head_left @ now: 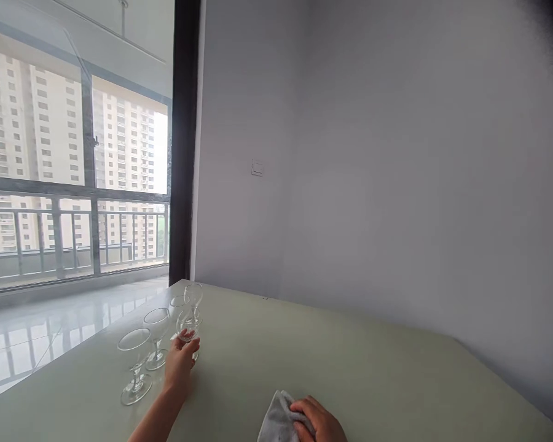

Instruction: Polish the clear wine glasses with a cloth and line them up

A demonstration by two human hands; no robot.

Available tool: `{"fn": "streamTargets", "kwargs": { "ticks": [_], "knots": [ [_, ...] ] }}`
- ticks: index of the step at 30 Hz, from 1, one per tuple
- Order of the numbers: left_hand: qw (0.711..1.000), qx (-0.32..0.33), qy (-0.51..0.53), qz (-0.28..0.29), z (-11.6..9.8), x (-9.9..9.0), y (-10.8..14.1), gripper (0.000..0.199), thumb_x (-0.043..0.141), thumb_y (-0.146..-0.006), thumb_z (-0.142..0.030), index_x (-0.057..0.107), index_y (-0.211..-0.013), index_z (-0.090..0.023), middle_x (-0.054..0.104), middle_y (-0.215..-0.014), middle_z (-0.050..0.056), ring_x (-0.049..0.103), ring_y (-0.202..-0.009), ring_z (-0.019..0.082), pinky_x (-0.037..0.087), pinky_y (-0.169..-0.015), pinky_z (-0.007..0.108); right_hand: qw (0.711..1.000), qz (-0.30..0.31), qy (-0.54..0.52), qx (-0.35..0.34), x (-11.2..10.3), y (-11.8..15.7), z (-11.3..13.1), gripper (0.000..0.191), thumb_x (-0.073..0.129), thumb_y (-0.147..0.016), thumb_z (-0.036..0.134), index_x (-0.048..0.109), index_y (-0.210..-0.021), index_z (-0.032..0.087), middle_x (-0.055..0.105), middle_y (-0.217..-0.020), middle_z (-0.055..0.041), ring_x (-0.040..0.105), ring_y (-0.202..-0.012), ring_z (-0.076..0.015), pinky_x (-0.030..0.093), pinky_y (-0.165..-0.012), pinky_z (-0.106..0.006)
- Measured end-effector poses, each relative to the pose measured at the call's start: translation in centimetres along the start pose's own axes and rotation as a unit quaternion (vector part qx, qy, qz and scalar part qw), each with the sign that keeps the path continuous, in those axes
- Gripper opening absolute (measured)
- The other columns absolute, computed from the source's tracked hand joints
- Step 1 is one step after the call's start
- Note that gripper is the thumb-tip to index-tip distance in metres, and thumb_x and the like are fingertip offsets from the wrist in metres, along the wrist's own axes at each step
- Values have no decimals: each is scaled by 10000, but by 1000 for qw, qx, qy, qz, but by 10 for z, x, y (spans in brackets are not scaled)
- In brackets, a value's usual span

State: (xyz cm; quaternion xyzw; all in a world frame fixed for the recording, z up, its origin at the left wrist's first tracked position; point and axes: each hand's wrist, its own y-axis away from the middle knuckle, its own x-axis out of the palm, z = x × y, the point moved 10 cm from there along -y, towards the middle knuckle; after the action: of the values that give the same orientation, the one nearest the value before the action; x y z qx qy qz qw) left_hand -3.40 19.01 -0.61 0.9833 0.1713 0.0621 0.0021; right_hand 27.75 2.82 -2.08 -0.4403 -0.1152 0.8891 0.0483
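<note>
My left hand (180,362) is stretched out to the far left part of the table, its fingers closed around the lower part of a clear stemmed glass (187,318). Nearer to me, left of that hand, stand two more stemmed glasses, one in front (136,362) and one behind it (156,331). Another stemmed glass (193,296) is upright just beyond the held one. At the bottom edge, my right hand (320,422) grips a bunched grey cloth (276,420) on the table; part of the cloth is under the fingers.
The pale green tabletop (350,362) spreads out in front of me. A further glass rim (177,301) shows near its far left corner. Grey walls (396,184) with a switch plate (257,167) stand behind, and a large window (87,153) is on the left.
</note>
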Motion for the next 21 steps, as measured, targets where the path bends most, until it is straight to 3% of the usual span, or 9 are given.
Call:
{"fn": "streamTargets", "kwargs": {
  "ticks": [6,10,13,15,17,21],
  "knots": [
    [990,73,-122,19,-11,10,8,469,644,-569,-428,555,-980,-219,638,-847,25,586,-682,198,402,-592,297,999,-40,11,-12,-10,3,8,225,461,-664,60,581,-796,197,603,-885,-47,596,-824,-160,445,-749,-240],
    [973,125,-185,52,-21,27,28,306,626,-613,-416,583,-865,-249,646,-849,4,576,-663,196,376,-578,286,986,-150,35,-56,-43,10,21,208,471,-650,36,550,-743,205,579,-1048,-81,532,-1010,-216,417,-860,-331],
    [962,156,-215,70,-24,39,42,248,622,-613,-411,591,-806,-258,646,-828,1,562,-685,210,373,-607,298,974,-217,14,-63,-69,16,23,113,476,-735,123,529,-764,218,607,-930,-71,546,-909,-228,435,-792,-359],
    [956,171,-224,78,-24,45,49,269,628,-598,-416,598,-815,-260,644,-818,11,557,-715,230,385,-659,326,971,-235,-42,-22,-81,17,11,67,461,-806,247,512,-771,223,584,-768,-35,545,-736,-204,440,-681,-328],
    [954,180,-224,89,-23,50,54,309,630,-591,-430,598,-846,-259,648,-842,26,565,-771,251,394,-711,350,959,-239,-148,43,-88,15,-8,155,479,-819,361,497,-754,221,543,-673,1,508,-630,-179,412,-610,-298],
    [953,188,-195,135,-20,61,64,352,612,-627,-477,567,-903,-263,671,-896,26,596,-872,250,414,-764,343,886,-215,-386,141,-96,13,-39,269,560,-765,448,519,-849,196,548,-627,18,494,-563,-160,388,-532,-267]
  ]
}}
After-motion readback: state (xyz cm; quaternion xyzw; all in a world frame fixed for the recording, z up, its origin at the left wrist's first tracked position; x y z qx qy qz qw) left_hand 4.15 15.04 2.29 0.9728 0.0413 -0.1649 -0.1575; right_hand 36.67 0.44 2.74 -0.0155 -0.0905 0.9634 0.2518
